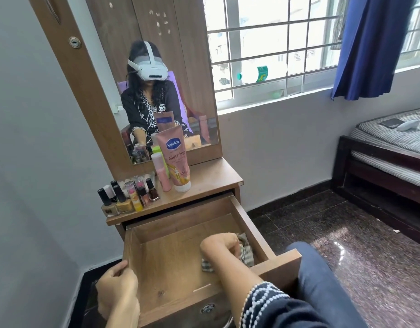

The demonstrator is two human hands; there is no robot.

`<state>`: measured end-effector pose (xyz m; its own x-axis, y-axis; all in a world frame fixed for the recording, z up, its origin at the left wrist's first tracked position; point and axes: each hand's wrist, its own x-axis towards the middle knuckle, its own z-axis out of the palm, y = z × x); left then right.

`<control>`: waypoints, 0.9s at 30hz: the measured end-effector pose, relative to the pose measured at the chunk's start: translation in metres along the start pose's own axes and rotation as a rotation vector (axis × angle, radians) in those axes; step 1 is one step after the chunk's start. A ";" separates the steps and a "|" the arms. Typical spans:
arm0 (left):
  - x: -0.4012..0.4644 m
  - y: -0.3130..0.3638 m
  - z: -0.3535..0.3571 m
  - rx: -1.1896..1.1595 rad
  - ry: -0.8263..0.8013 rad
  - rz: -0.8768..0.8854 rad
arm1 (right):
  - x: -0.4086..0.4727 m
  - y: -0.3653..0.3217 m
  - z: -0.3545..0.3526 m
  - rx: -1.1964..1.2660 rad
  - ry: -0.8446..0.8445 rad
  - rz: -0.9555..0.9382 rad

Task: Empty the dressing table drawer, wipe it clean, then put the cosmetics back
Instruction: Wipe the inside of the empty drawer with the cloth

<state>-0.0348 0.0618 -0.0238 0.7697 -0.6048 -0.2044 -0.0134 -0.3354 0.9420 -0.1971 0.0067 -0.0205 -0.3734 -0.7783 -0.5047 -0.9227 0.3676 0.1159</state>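
I see the drawer (180,263) pulled out across the lower middle of the frame, its wooden floor bare apart from the cloth. My right hand (219,245) sits inside it toward the right wall, fingers curled down around a checked cloth (245,252), which bunches out from under the fist and lies on the drawer floor against the right side. My left hand (116,280) is at the lower left, thumb and fingers hooked over the drawer's left wall near the front corner, gripping the edge. A patterned dark sleeve (265,301) covers the right forearm at the bottom of the frame.

Above the drawer, the desk (211,176) carries the cosmetics. A pink Vaseline tube (178,159) stands upright in the middle of the frame, cap down, with a slimmer pink bottle (161,172) just beside it on the left. Further left, a tight cluster of nail polish bottles (126,197) crowds the front edge. The mirror (161,74) rises behind them in the upper middle and reflects a seated person wearing a headset.

A barred window (275,43) fills the upper right, a blue curtain (370,43) hanging at its right side. A bed (393,147) stands at the right edge.
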 end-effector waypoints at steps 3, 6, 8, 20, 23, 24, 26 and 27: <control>-0.002 -0.001 -0.001 0.010 0.011 -0.017 | 0.009 0.003 0.005 0.061 0.085 -0.006; -0.002 -0.002 -0.001 0.001 0.005 -0.014 | 0.023 0.007 -0.004 0.138 0.205 -0.060; 0.000 -0.003 -0.001 -0.014 -0.005 -0.016 | 0.031 0.008 -0.011 0.187 0.262 -0.113; 0.010 -0.009 -0.004 -0.049 -0.111 0.020 | 0.030 0.009 -0.024 0.016 0.201 -0.059; 0.012 -0.007 -0.003 -0.078 -0.147 0.013 | 0.010 0.000 -0.010 -0.141 0.024 -0.013; 0.011 -0.006 -0.002 -0.068 -0.119 0.006 | 0.005 -0.002 -0.004 -0.187 -0.036 -0.002; 0.004 -0.005 -0.001 -0.048 -0.055 -0.003 | 0.002 0.001 0.003 -0.218 -0.100 -0.004; 0.000 -0.004 -0.001 -0.048 -0.043 -0.011 | 0.006 0.004 0.002 -0.177 -0.089 0.000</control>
<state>-0.0336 0.0636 -0.0270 0.7416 -0.6319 -0.2252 0.0268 -0.3075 0.9512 -0.2027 0.0044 -0.0252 -0.3703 -0.7275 -0.5776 -0.9282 0.2660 0.2601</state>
